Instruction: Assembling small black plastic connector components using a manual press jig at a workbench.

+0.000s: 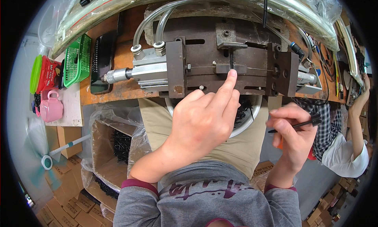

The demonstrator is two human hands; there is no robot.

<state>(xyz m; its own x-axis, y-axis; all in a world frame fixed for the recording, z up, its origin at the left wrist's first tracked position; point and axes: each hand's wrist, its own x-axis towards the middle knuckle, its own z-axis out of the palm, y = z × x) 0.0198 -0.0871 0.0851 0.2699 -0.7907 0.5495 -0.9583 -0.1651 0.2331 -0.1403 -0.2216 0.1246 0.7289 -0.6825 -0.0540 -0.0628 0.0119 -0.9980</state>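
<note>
My left hand (pixel 204 117) reaches over the front of a brown metal clamping fixture (pixel 204 79). Its index finger is stretched out, and the tip touches the lower end of a thin black plastic pin (pixel 231 59) standing in the fixture's middle block. The other fingers are partly bent, with nothing seen in them. To the right, my right hand (pixel 291 128) is closed on another slim black plastic pin (pixel 305 124) with a flared head. That pin points left, and its head sticks out past the fingers. Part of its shaft is hidden by the fingers.
Silver air cylinders (pixel 151 71) with clear hoses flank the fixture on the wooden bench (pixel 118 97). Below it, a white-rimmed tub (pixel 252 120) holds black parts. An open carton (pixel 102 152) of black pins stands left. A green basket (pixel 78 61) and pink cup (pixel 51 108) sit far left; another person (pixel 346 148) sits right.
</note>
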